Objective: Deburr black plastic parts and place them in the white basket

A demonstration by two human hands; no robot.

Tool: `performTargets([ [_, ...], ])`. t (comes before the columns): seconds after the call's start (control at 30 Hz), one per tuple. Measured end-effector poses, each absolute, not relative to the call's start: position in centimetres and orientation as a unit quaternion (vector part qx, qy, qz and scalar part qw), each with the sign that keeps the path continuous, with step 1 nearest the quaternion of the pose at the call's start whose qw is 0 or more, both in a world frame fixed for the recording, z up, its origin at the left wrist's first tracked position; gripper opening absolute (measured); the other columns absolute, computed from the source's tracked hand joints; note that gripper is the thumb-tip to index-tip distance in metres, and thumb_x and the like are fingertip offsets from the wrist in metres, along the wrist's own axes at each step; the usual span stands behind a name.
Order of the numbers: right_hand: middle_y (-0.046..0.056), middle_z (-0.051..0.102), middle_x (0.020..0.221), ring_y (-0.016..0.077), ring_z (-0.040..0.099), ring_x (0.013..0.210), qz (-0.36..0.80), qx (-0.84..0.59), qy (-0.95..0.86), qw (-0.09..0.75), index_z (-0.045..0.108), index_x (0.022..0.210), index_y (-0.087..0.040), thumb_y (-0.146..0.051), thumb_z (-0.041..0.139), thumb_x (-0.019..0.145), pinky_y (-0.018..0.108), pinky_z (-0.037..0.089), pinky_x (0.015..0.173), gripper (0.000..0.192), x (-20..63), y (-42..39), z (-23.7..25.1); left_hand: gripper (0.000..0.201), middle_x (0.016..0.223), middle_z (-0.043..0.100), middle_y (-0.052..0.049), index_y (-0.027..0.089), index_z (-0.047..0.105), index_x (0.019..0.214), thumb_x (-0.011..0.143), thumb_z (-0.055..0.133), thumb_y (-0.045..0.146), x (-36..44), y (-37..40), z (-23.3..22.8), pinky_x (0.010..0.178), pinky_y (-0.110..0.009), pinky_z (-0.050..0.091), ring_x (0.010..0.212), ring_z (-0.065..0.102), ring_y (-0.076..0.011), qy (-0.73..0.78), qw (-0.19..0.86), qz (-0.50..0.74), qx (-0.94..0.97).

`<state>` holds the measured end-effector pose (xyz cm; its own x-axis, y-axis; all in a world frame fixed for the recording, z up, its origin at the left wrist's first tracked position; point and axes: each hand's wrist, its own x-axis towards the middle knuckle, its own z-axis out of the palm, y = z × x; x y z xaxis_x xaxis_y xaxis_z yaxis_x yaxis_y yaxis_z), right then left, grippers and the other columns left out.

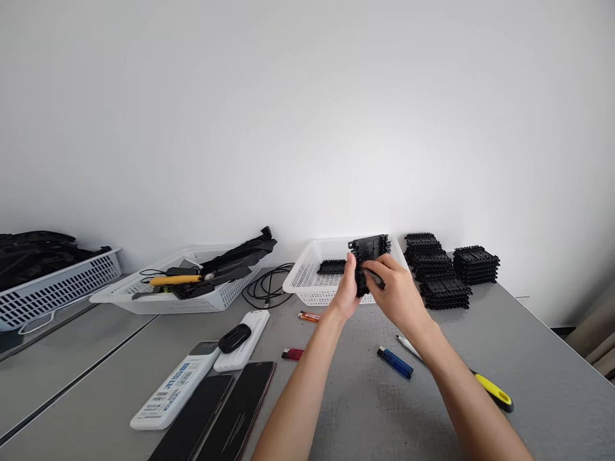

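Both my hands hold a stack of black plastic parts [369, 251] upright above the near rim of a white basket [307, 276]. My left hand [346, 291] grips the stack's left side from below. My right hand [396, 291] clasps its right side, fingers across the front. Another black part [331, 267] lies flat inside the basket. Three piles of the same black parts [444, 266] stand on the grey table right of the basket.
A second white basket [158, 298] with black pieces and a yellow-handled tool sits left, a black cable [266, 288] beside it. Lighters [394, 362], a yellow-handled tool [494, 390], two phones [216, 416], a remote [175, 384] and a power bank [243, 333] lie near me.
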<state>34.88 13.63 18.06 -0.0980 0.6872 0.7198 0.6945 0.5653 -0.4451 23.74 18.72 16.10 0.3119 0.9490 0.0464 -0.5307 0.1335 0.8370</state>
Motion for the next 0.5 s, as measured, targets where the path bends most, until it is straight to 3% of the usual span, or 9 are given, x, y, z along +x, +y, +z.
performTargets([
  [0.27,0.006,0.059,0.086,0.0179,0.058,0.069,-0.042,-0.565,-0.706,0.424,0.071,0.097,-0.017,-0.012,0.047,0.092,0.027,0.04,0.061,0.025,35.8,13.6,18.0,0.048,0.14,0.057,-0.004,0.029,0.059,0.13,0.087,0.059,0.049,23.7,19.4,15.2,0.112,-0.033,0.035,0.144,0.031,-0.0214,0.273,0.691,0.553,0.377],
  [0.5,0.007,0.062,0.088,0.0183,0.06,0.073,0.006,-0.537,-0.719,0.441,0.071,0.095,-0.018,-0.011,0.047,0.091,0.027,0.042,0.063,0.025,35.2,14.3,17.2,0.056,0.128,0.065,-0.008,0.024,0.063,0.127,0.089,0.046,0.062,23.6,19.9,15.7,0.108,-0.038,0.041,0.131,0.051,-0.025,0.246,0.704,0.536,0.395],
])
